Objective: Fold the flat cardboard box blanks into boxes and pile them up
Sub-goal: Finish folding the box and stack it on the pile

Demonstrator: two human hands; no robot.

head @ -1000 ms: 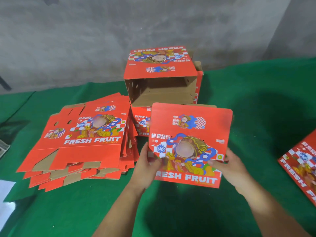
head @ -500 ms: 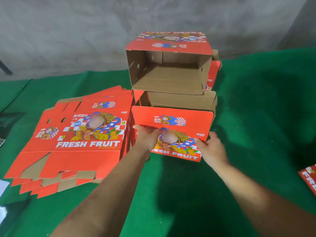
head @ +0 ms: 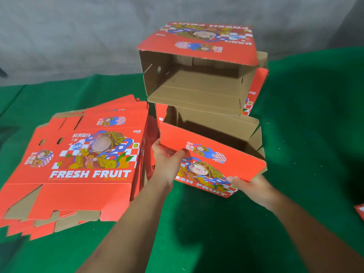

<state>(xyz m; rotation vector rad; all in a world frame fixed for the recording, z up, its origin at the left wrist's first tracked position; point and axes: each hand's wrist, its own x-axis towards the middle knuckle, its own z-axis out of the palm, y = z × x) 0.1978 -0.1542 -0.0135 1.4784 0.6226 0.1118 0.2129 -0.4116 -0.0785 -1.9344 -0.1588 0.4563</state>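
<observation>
Box [head: 208, 154] now sits low at centre of frame, w/ open top facing up; 1 s ago it was still held up near the camera as a flat-looking panel, & half a sec ago it was just reaching the pile. So the fold looks done & this is the put-down step. It sits in front of the pile [head: 199, 75], where the top finished box lies on its side, open mouth toward camera. Can't tell if box rests fully on the cloth [head: 197, 223] or is partly held up.

L hand [head: 167, 162]: fingers curled round box's left front corner, thumb on the red face. R hand [head: 250, 186]: thumb on the printed face near lower right corner, other fingers hidden behind/under the edge, looks like a grip.

Blanks [head: 78, 164] lie stacked at left of frame, right edge just beside L hand & box's left side – tight there, a leftward shift could nudge them. Pile's lower flap overhangs box's rear edge, so little room upward at the back. Right of frame is bare green cloth, plenty of room; one more red piece [head: 359, 212] at far right edge, well apart. Lower frame toward camera also open for pulling arms back
</observation>
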